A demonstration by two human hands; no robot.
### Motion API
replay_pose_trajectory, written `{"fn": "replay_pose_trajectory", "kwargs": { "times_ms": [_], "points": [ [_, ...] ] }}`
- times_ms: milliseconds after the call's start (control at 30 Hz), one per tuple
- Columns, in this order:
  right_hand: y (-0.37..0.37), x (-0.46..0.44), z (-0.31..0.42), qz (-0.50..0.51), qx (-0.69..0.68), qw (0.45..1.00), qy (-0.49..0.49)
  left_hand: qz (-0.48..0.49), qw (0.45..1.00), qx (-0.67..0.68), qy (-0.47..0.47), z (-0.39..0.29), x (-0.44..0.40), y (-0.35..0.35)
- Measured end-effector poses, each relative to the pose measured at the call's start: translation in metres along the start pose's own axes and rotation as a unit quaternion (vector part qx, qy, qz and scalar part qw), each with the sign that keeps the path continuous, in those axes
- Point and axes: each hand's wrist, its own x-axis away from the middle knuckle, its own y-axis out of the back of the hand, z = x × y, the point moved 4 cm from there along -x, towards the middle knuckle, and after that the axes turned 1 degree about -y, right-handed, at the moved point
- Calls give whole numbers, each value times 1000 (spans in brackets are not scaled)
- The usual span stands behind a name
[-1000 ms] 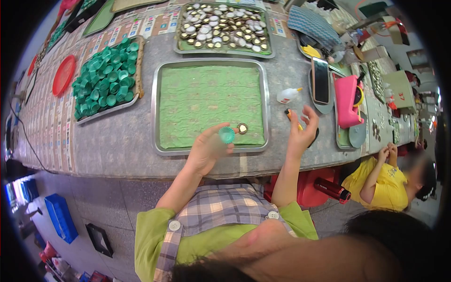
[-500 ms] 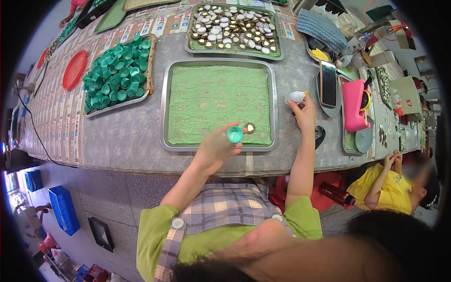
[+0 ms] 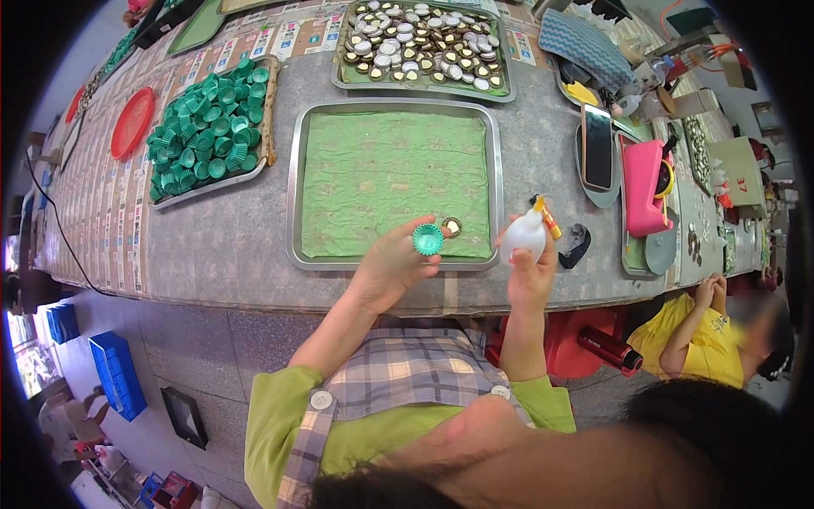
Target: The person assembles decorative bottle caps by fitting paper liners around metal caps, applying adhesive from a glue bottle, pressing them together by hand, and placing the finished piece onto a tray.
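My left hand point(image 3: 394, 263) holds a green fluted cup point(image 3: 427, 239) at its fingertips, over the near edge of a metal tray point(image 3: 297, 187) lined with green cloth. Just right of the cup, a small dark round piece with a pale centre point(image 3: 453, 226) lies on the cloth. My right hand point(image 3: 532, 276) is closed around a white squeeze bottle point(image 3: 524, 236) with a yellow-orange tip, upright beside the tray's right edge. Behind that bottle lies a small yellow-and-red tube point(image 3: 551, 222).
Green cups point(image 3: 208, 127) fill a tray at the left, near a red plate point(image 3: 133, 123). Round pieces point(image 3: 415, 42) cover a tray at the back. A phone point(image 3: 597, 144) and pink tape dispenser point(image 3: 643, 187) stand right. A person in yellow point(image 3: 691, 335) sits at far right.
My right hand has picked up the white bottle from the table and brought it nearer, beside the tray. My left hand still holds the green cup in nearly the same place.
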Motion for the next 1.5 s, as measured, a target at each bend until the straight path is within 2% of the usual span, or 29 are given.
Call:
{"fn": "replay_pose_trajectory", "kwargs": {
  "times_ms": [100, 200, 433, 500, 600, 700, 767, 833, 900, 1033, 1433, 1500],
  "points": [
    [-4, 10, -2, 9, 1, 1000, 12, 1, 999, -35, -13, -1, 0, 1],
    [-8, 15, 8, -43, 51, 996, 58, -32, 997, -63, -33, -2, 2, -3],
    [-16, 17, 17, -71, 35, 992, 99, -28, 998, -53, -33, -4, 3, -8],
    [-16, 16, 17, -78, 27, 990, 110, -95, 993, -74, -10, -6, 6, -14],
    [-15, 17, 15, -61, 36, 989, 132, -92, 993, -72, -7, -5, 5, -14],
    [-19, 21, 15, -67, 74, 986, 134, -86, 994, -65, -8, -5, 5, -14],
    [-21, 22, 16, -56, 124, 976, 170, -87, 994, -67, -6, -4, 5, -14],
    [-22, 22, 14, -47, 142, 974, 171, -87, 994, -69, -5, -3, 5, -10],
    [-22, 22, 13, -39, 160, 971, 172, -26, 998, -59, -26, 0, 3, -2],
    [-24, 21, 13, -39, 173, 966, 186, -25, 997, -62, -25, 1, 3, 1],
    [-24, 20, 12, -28, 190, 963, 191, -38, 997, -67, -19, -1, 3, -8],
    [-24, 20, 12, -32, 193, 963, 187, -101, 991, -83, 2, -3, 5, -14]
  ]
}}
